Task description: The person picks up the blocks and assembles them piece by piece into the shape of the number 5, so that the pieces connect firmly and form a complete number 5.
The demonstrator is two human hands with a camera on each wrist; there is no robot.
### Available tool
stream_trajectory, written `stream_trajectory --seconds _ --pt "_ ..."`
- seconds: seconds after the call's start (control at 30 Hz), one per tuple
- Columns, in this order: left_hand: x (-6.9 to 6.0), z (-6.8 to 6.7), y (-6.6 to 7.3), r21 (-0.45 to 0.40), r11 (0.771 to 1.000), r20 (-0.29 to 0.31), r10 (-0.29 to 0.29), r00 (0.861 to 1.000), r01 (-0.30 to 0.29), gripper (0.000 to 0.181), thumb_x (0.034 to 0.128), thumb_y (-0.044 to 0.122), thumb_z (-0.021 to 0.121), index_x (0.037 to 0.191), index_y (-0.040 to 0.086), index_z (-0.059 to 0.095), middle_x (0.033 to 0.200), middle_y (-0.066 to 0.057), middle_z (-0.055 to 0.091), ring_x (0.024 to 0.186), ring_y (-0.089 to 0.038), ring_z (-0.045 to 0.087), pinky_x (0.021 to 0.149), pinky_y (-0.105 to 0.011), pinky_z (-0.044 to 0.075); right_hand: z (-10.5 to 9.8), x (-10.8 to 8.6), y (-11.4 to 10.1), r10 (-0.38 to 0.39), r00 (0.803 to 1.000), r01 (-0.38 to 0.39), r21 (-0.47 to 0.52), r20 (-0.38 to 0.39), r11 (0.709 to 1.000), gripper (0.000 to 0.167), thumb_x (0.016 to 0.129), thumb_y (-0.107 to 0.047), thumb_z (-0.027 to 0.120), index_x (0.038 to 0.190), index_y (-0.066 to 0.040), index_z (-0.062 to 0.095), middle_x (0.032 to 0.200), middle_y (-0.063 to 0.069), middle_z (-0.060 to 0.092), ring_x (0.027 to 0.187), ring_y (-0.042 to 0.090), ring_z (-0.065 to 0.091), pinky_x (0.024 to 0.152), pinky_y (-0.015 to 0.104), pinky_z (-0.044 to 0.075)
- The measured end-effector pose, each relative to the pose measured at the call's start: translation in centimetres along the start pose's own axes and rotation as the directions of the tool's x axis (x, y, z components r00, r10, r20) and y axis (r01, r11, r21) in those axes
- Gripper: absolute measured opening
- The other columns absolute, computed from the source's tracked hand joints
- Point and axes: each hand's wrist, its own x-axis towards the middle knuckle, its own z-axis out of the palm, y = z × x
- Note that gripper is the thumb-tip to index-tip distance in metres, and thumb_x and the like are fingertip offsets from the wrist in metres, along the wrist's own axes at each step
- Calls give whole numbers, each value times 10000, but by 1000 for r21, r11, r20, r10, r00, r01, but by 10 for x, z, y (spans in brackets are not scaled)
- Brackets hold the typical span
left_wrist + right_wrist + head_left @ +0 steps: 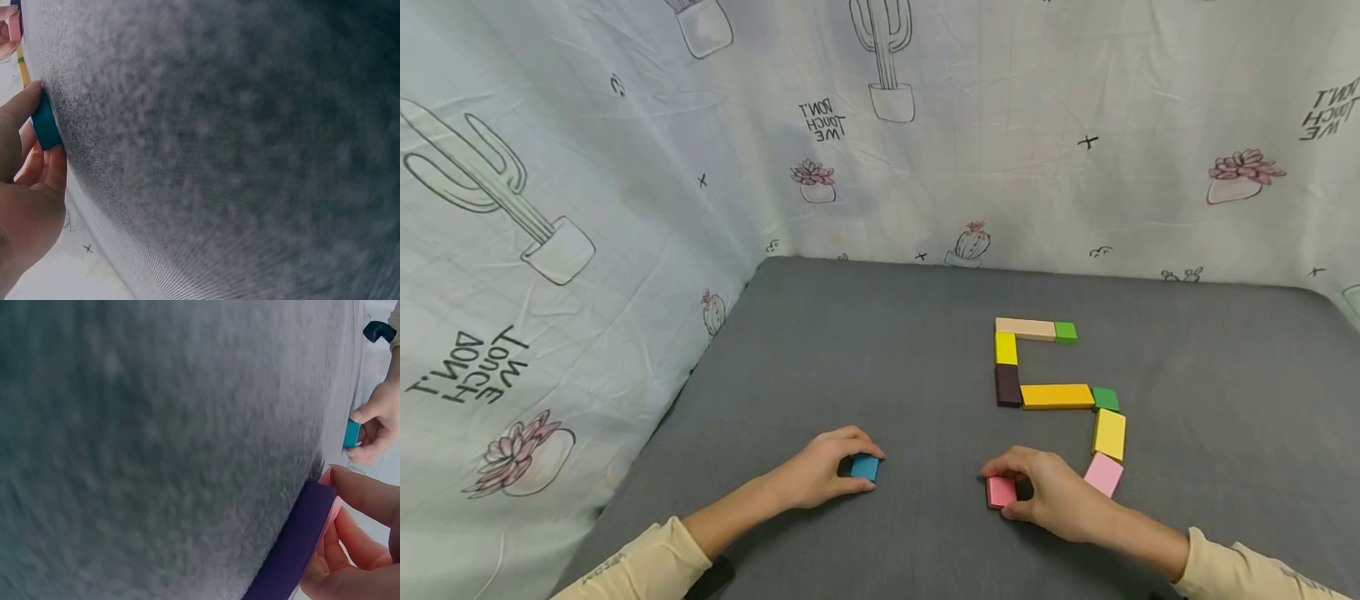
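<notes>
My left hand (820,468) pinches a small blue block (865,468) between thumb and fingers on the grey surface. The same block (46,122) shows in the left wrist view with thumb and fingertips at its ends. Farther right, my right hand (1063,496) pinches a pink block (1001,492) by two opposite edges. In the right wrist view a long purple block (294,540) lies right beside that pink block; the hand hides it in the head view. Just beyond the right wrist lies a lighter pink block (1104,475), partly covered by the hand.
A bent row of blocks runs behind my right hand: a beige block (1026,329), light green block (1065,332), yellow block (1006,348), dark brown block (1008,386), orange-yellow block (1057,397), green block (1105,399) and pale yellow block (1109,434). A printed cloth (1037,150) hangs behind.
</notes>
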Motion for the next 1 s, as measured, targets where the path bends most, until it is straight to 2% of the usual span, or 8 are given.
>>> stream_trajectory --seconds 0.23,0.4,0.57,0.7,0.83,1.0 --pt "1 -1 1 18 1000 5 -5 1000 5 340 878 234 708 1188 113 636 1135 12 566 971 -106 536 766 -230 468 2 -7 1 -68 997 67 -48 -20 997 373 737 -5 793 1079 -85 666 1005 -76 595 866 71 524 747 271 479" --pt "0 0 1 16 1000 -16 -4 1000 4 342 877 233 707 1187 105 637 1126 14 569 974 -105 541 777 -237 469 5 -10 4 -131 990 128 -71 -50 989 380 723 23 789 1068 -80 667 989 -85 593 856 61 526 732 273 476" --pt "3 4 7 8 1000 -36 -15 999 16 348 869 219 716 1186 93 641 1121 14 571 980 -110 545 800 -242 469 6 -12 6 -148 987 144 -69 -56 987 394 723 22 792 1082 -79 664 1008 -68 600 871 67 529 740 276 477" --pt "15 10 20 -9 1000 -25 -6 1000 6 352 867 206 720 1189 87 642 1124 10 569 982 -108 543 792 -226 466 7 -13 7 -175 982 168 -87 -77 982 403 713 24 796 1083 -69 664 1011 -55 607 878 78 539 747 281 478" --pt "34 19 36 -5 1000 19 19 1000 -19 353 875 207 714 1200 93 640 1129 14 563 992 -86 531 797 -200 449 7 -14 8 -194 977 185 -96 -92 978 409 716 17 797 1094 -64 662 1018 -51 609 884 79 545 751 280 479" --pt "57 30 53 18 997 63 78 995 -79 342 877 217 713 1192 100 651 1109 19 570 985 -46 517 815 -162 424 8 -15 9 -210 973 200 -107 -97 974 407 726 6 795 1102 -60 656 1025 -47 605 894 81 549 760 284 483"
